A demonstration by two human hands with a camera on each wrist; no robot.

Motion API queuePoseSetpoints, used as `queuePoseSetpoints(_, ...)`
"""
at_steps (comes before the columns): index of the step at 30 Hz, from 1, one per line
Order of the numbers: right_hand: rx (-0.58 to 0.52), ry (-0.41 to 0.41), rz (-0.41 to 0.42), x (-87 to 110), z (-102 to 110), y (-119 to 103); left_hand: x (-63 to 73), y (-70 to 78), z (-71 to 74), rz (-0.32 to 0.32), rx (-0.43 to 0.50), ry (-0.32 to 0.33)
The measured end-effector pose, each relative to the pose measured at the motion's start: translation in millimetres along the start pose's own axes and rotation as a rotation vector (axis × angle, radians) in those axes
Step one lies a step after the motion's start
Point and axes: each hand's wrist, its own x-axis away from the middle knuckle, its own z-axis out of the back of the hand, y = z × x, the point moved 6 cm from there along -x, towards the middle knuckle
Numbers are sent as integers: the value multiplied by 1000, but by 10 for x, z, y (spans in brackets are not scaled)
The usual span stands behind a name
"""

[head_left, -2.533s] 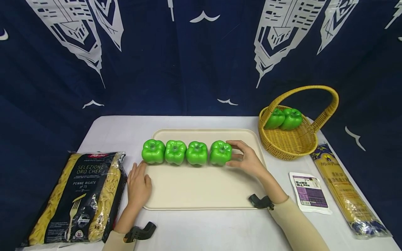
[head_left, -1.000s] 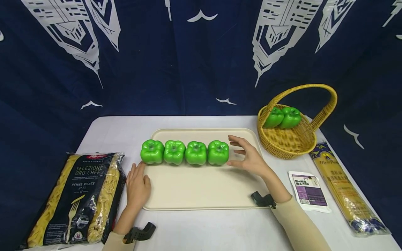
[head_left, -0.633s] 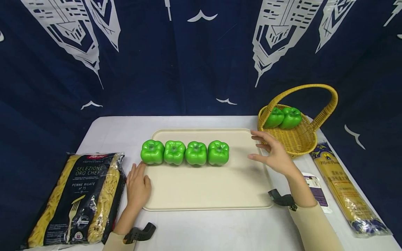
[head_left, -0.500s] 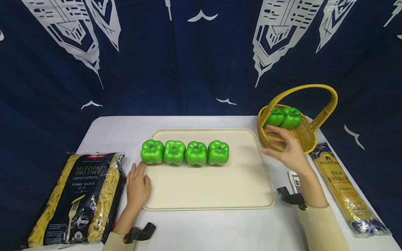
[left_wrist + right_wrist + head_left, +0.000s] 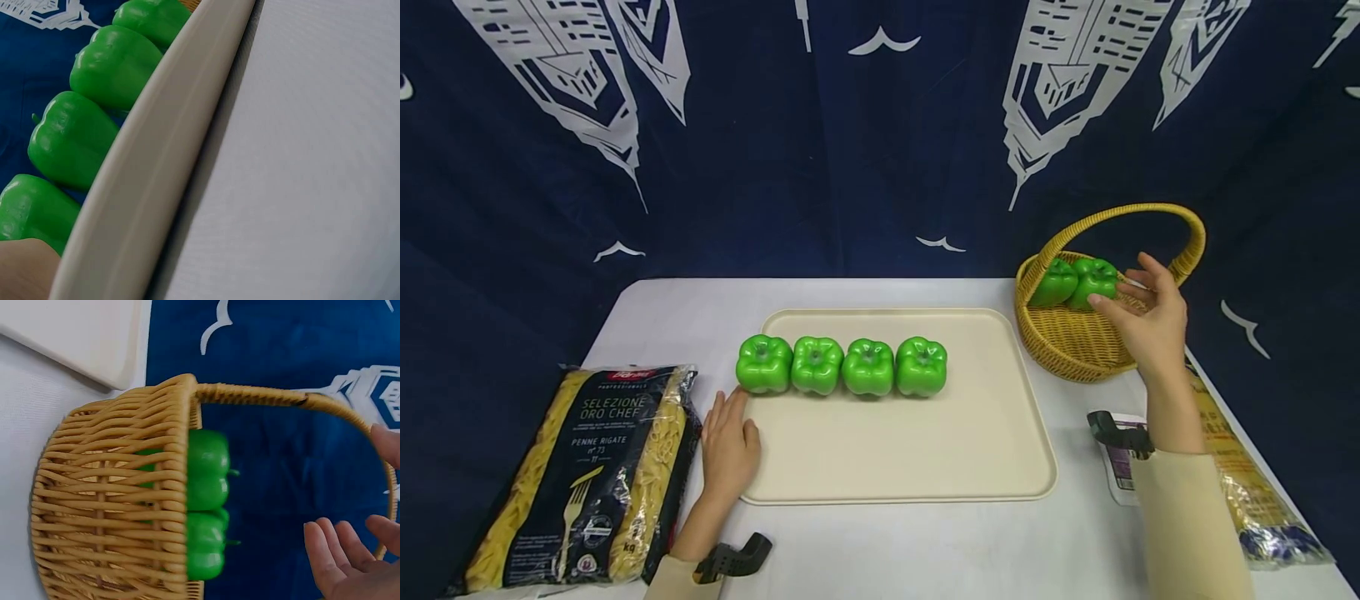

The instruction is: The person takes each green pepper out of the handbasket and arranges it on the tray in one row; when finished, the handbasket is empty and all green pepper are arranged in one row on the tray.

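Note:
Several green bell peppers stand in a row along the upper left part of a beige tray. My left hand lies flat at the tray's left edge, its fingertips by the leftmost pepper; whether they touch it I cannot tell. Over the right side of a wicker basket is my right hand, fingers spread and holding nothing. Two more green peppers sit at the back of the basket. In the right wrist view, a gap shows between the fingers and these peppers.
A bag of penne lies at the left of the white table. On the right, my right arm partly covers a white and purple packet and a long yellow pasta pack. The basket's tall handle arches over its opening.
The right hand has let go of the rightmost pepper in the row and moved right, then up over the basket. My left hand and the row have stayed put.

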Motion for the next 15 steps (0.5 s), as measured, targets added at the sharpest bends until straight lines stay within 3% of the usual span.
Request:
queuePoseSetpoints(5,11,0,-108,-125,-102,139,1,-11,-7,1,-2,-1)
queuePoseSetpoints(15,35,-45,-118,-276,-322,284,-5,-21,-20,12,-4,-20)
